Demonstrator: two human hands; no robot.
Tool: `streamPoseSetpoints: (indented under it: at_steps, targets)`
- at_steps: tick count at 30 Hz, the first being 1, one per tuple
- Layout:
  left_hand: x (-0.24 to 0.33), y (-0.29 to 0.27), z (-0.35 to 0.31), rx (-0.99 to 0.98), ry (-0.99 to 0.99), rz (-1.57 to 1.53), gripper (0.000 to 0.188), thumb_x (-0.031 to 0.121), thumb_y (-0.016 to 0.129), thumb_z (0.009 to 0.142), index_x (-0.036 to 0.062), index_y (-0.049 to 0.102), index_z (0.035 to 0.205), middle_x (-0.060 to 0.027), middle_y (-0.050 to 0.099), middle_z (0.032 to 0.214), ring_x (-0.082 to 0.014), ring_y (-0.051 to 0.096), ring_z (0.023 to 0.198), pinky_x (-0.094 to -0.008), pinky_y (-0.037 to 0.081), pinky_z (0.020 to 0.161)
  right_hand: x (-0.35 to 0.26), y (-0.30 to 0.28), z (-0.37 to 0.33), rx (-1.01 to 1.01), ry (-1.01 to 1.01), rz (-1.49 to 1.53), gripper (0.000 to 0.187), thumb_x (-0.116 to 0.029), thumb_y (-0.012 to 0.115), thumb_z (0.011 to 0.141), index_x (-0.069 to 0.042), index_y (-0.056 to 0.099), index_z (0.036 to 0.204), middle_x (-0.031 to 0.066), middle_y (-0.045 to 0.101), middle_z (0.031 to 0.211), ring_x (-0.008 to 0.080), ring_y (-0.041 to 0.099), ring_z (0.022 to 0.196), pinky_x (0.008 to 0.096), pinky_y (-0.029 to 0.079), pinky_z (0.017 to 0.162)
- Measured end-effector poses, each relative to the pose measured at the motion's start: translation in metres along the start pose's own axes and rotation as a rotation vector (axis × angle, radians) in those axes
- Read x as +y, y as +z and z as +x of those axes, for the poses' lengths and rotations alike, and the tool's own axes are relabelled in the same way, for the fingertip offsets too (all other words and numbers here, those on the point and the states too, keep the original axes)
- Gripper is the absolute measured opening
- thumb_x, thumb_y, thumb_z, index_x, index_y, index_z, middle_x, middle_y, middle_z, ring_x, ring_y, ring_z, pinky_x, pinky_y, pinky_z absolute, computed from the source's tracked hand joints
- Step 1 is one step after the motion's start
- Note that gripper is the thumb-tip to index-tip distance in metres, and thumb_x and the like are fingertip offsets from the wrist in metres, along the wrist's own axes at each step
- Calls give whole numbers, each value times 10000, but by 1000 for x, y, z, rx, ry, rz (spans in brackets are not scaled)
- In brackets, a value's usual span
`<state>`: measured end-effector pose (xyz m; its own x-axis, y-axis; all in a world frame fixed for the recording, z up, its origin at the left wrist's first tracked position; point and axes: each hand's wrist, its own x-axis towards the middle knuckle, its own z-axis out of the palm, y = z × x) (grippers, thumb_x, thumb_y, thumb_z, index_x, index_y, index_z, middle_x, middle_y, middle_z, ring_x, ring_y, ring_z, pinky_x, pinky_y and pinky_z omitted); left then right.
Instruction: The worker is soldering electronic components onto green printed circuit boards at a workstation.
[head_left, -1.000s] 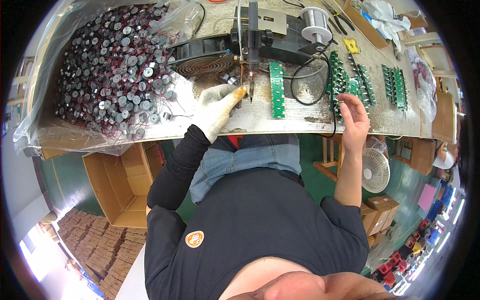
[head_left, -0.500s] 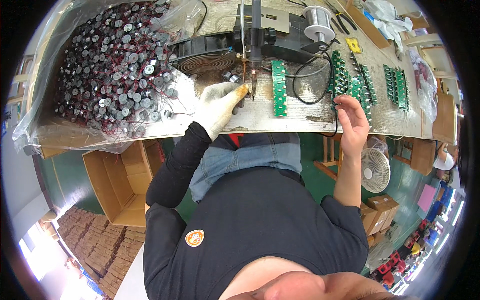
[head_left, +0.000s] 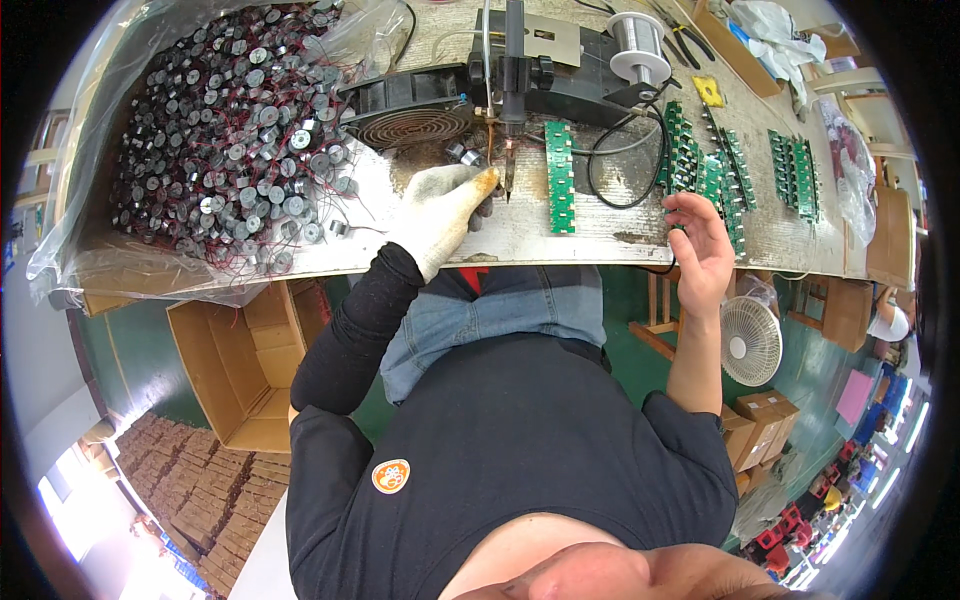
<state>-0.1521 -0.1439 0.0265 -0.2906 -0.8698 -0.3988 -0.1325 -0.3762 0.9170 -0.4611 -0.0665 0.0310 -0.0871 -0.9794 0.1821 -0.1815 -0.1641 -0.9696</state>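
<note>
My left hand (head_left: 440,212), in a whitish glove with a stained thumb tip, is closed beside the tip of an upright soldering iron (head_left: 512,108). Whatever its fingers pinch is hidden. Bare, my right hand (head_left: 703,245) hovers at the near edge of a group of green circuit boards (head_left: 712,178); its fingers curl loosely, with a gap between them and the thumb. A single green circuit board strip (head_left: 561,180) lies between my hands, right of the iron. Two small metal cylinders (head_left: 463,154) sit just beyond my left hand.
A plastic-lined heap of small round wired parts (head_left: 230,140) fills the table's left. Behind the iron stand a black fan (head_left: 410,115) and a solder wire spool (head_left: 637,50). A black cable (head_left: 590,178) loops near the boards. More boards (head_left: 793,175), pliers (head_left: 690,45) lie right.
My right hand has shifted slightly left and nearer the table's front edge, its fingers tilting further left. My left hand has stayed by the iron's tip.
</note>
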Motion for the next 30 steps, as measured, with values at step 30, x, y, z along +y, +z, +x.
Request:
streamPoseSetpoints:
  at_steps: [30]
  targets:
    - [4,-18,-38,218,121,2,359,293,604,938,-18,651,1112,-14,610,783,-46,453,620,-204,349,558,26,61,62,113,354,407,690,-62,580,903,67,182,1452,279,293,1478,265,671,870,286,539,600]
